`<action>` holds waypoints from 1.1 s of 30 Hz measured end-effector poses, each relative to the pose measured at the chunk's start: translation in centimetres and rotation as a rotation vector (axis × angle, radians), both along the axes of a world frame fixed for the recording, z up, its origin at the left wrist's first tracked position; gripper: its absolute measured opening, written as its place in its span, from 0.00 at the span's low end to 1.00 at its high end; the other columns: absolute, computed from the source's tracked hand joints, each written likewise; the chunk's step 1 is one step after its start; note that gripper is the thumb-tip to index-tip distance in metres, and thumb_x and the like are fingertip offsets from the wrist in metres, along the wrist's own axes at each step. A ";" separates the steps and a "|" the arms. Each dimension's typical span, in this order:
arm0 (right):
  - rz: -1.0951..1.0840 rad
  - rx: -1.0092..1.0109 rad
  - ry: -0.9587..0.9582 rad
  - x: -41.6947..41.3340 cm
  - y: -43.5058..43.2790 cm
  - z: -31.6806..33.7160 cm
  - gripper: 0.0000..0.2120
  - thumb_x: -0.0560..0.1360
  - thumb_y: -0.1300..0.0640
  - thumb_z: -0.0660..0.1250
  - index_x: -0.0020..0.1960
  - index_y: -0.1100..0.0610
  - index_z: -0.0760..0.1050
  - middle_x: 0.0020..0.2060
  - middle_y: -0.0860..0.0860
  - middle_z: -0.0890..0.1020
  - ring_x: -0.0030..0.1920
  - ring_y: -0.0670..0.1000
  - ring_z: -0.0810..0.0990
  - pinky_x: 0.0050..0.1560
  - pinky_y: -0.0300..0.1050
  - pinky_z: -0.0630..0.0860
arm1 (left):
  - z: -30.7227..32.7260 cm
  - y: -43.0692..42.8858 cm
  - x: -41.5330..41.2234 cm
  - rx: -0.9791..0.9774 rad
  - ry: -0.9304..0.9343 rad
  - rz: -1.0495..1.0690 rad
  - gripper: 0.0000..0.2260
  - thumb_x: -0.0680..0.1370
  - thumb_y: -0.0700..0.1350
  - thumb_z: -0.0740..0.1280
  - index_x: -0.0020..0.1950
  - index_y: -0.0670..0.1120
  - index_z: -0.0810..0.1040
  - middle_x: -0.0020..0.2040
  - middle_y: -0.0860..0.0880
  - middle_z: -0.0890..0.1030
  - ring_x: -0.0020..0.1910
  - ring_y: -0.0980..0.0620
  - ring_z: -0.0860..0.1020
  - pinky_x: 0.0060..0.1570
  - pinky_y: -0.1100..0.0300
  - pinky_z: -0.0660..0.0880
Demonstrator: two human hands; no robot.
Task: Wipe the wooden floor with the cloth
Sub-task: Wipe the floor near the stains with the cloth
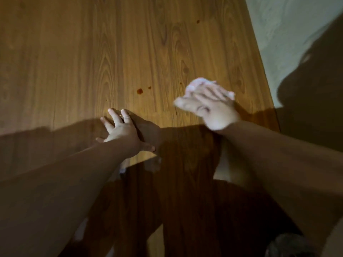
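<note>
Pressing with flat, straightened fingers, the right hand (pixel 209 106) pins one pale, motion-blurred cloth (pixel 196 84) to the wooden floor (pixel 74 52), near the pale wall (pixel 282 25). The left hand (pixel 122 130) lies flat on the boards with fingers spread, grasping nothing. Four small dark spots (pixel 139 91) mark the wood: two beyond the left hand, one just beside the cloth, one farther up.

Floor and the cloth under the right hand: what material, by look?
Floor: wood or wood-look laminate, smooth satin finish; grain pattern, plank seams, soft glare. Cloth: pale soft fabric, bunched under the right hand; blurred, weave unclear.
</note>
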State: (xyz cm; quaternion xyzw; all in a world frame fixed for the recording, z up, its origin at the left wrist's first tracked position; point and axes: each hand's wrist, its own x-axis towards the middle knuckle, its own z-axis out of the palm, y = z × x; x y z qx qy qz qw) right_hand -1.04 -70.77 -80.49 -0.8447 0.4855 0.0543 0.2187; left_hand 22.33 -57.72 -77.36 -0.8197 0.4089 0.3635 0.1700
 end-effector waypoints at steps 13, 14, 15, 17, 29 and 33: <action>0.332 -0.018 -0.243 8.3 9.9 1.4 0.22 0.72 0.43 0.57 0.65 0.38 0.74 0.72 0.49 0.69 0.74 0.57 0.57 0.72 0.54 0.48 | -0.3 0.5 0.1 -0.047 -0.025 0.018 0.68 0.55 0.68 0.76 0.77 0.49 0.33 0.76 0.47 0.29 0.75 0.39 0.34 0.66 0.28 0.53; 0.355 -0.046 -0.313 6.9 10.0 1.6 0.22 0.73 0.43 0.57 0.65 0.41 0.75 0.71 0.49 0.71 0.74 0.55 0.57 0.71 0.47 0.47 | -0.3 0.7 0.2 -0.065 -0.013 0.026 0.67 0.56 0.68 0.76 0.77 0.50 0.33 0.76 0.48 0.30 0.76 0.41 0.34 0.67 0.30 0.52; 0.268 -0.001 -0.339 5.3 9.7 1.9 0.23 0.74 0.41 0.55 0.67 0.41 0.74 0.72 0.48 0.70 0.74 0.54 0.57 0.71 0.44 0.46 | -0.3 1.1 0.2 -0.088 -0.006 0.029 0.66 0.57 0.68 0.76 0.77 0.51 0.34 0.76 0.48 0.30 0.76 0.42 0.34 0.68 0.31 0.51; -0.065 0.102 -0.170 1.3 7.8 1.7 0.25 0.76 0.36 0.49 0.72 0.37 0.65 0.76 0.47 0.62 0.76 0.50 0.55 0.74 0.49 0.49 | -0.5 1.9 0.2 -0.130 -0.004 0.021 0.62 0.60 0.68 0.75 0.77 0.51 0.35 0.76 0.49 0.30 0.76 0.43 0.35 0.70 0.32 0.50; 0.076 0.038 -0.094 2.3 18.8 3.7 0.22 0.80 0.47 0.56 0.74 0.42 0.64 0.73 0.52 0.67 0.73 0.59 0.60 0.72 0.58 0.55 | -1.2 9.7 -1.5 -0.253 -0.004 -0.144 0.52 0.69 0.64 0.71 0.79 0.47 0.42 0.78 0.51 0.36 0.77 0.48 0.38 0.75 0.46 0.49; 0.152 0.041 -0.099 -1.3 19.8 3.4 0.19 0.80 0.50 0.59 0.71 0.46 0.70 0.72 0.52 0.69 0.72 0.55 0.64 0.73 0.50 0.53 | -0.6 10.8 -2.8 -0.164 0.033 -0.191 0.53 0.68 0.61 0.74 0.79 0.48 0.41 0.78 0.50 0.35 0.77 0.46 0.38 0.74 0.47 0.54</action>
